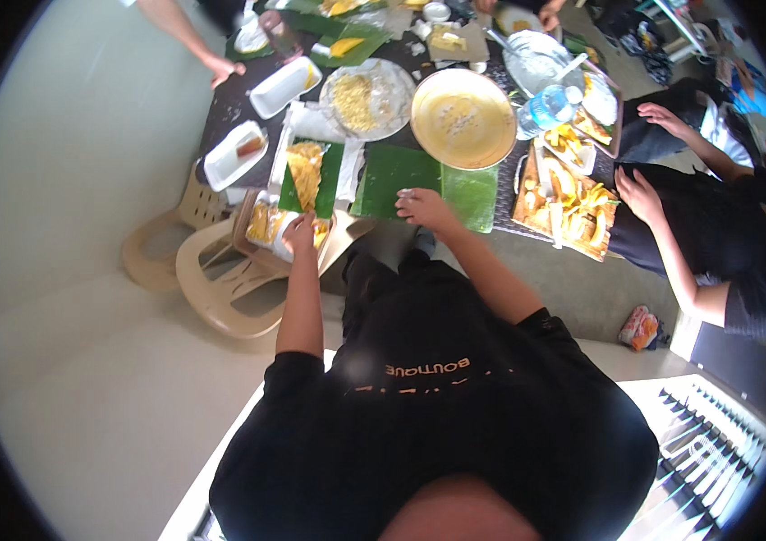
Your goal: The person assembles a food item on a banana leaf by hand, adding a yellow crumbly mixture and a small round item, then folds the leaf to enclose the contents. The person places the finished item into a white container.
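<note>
Dark table (231, 101); left hand (300, 234) at the filled leaf (330, 167), grip I can't tell; likely soft, best supported beneath; right hand (428, 210), grip loosely parted.

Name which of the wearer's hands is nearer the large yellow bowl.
Right. The right hand is at a green leaf, just nearside of the large yellow bowl; the left hand is farther off to the left, by the yellow food.

head view | left fisheye | faces down | chest (437, 424) close below, table (234, 95) farther
</note>
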Action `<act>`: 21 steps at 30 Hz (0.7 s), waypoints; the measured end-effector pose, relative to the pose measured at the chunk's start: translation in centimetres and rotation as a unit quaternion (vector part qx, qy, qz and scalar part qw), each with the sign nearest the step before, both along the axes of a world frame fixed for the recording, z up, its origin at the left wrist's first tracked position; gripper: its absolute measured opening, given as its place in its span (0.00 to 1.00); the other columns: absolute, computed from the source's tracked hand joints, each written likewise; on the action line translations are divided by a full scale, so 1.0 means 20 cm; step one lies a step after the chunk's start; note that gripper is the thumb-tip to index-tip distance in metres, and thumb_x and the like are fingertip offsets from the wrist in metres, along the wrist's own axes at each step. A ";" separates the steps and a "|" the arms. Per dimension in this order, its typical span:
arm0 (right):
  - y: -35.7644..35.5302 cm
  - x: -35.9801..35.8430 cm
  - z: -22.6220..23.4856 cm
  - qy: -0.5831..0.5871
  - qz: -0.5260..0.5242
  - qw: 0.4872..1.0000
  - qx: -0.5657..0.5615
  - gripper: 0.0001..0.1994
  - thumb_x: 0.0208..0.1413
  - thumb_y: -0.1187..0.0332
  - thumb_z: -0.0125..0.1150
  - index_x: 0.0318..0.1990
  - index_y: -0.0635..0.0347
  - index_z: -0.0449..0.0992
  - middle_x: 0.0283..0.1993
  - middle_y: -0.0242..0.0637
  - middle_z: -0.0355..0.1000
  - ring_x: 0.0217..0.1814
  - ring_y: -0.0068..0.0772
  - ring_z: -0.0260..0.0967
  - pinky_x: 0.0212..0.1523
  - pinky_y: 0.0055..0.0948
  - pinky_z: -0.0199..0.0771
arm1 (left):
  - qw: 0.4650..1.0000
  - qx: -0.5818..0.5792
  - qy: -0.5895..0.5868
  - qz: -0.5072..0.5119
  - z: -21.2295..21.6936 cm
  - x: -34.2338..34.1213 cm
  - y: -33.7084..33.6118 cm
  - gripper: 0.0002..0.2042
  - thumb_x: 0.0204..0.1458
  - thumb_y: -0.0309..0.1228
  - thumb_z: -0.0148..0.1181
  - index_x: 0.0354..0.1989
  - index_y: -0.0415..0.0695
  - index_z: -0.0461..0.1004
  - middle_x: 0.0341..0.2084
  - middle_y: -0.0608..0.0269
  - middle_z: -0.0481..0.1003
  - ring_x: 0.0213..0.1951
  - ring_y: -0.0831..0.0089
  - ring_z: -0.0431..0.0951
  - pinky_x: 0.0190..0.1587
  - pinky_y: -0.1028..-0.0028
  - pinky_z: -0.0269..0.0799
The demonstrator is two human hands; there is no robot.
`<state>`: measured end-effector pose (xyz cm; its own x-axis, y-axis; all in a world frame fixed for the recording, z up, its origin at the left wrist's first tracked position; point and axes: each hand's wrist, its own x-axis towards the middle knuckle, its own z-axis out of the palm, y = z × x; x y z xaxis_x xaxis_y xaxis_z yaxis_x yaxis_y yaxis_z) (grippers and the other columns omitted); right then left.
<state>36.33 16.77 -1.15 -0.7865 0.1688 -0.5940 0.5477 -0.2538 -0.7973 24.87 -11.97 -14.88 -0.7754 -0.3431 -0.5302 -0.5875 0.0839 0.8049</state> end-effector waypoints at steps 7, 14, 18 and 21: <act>-0.14 -0.13 -0.08 0.026 -0.004 0.998 0.051 0.16 0.56 0.64 0.55 0.48 0.65 0.74 0.38 0.35 0.76 0.33 0.24 0.73 0.31 0.24 0.71 | 0.919 -0.196 0.229 -0.255 0.06 -0.14 -0.14 0.14 0.44 0.34 0.63 0.35 0.37 0.75 0.28 0.53 0.78 0.32 0.66 0.79 0.36 0.67 0.72; -0.28 -0.16 -0.05 0.021 -0.063 0.992 0.111 0.16 0.49 0.61 0.60 0.40 0.62 0.78 0.28 0.36 0.75 0.25 0.25 0.71 0.22 0.27 0.70 | 0.772 -0.356 0.202 -0.487 0.68 -0.20 0.13 0.15 0.42 0.39 0.66 0.30 0.39 0.73 0.23 0.54 0.76 0.30 0.56 0.78 0.34 0.60 0.71; -0.30 -0.10 -0.07 -0.004 -0.094 0.991 0.100 0.21 0.53 0.59 0.59 0.49 0.65 0.74 0.27 0.33 0.74 0.23 0.21 0.69 0.24 0.22 0.70 | 0.737 -0.347 0.194 -0.547 0.62 -0.24 0.09 0.16 0.43 0.41 0.65 0.27 0.40 0.72 0.23 0.53 0.75 0.30 0.54 0.77 0.34 0.58 0.71; -0.34 0.01 -0.10 -0.028 -0.164 0.984 0.070 0.21 0.54 0.58 0.59 0.50 0.64 0.73 0.29 0.32 0.74 0.26 0.20 0.69 0.25 0.21 0.70 | 0.692 -0.358 0.194 -0.596 0.65 -0.26 0.07 0.15 0.43 0.40 0.64 0.27 0.40 0.72 0.24 0.52 0.75 0.30 0.52 0.77 0.34 0.57 0.70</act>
<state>36.54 9.99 -3.09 -0.6427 0.4916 -0.5876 0.4983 -0.3144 -0.8080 19.76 -10.67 -1.96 -0.7705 0.5952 -0.2281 0.4908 0.7824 0.3834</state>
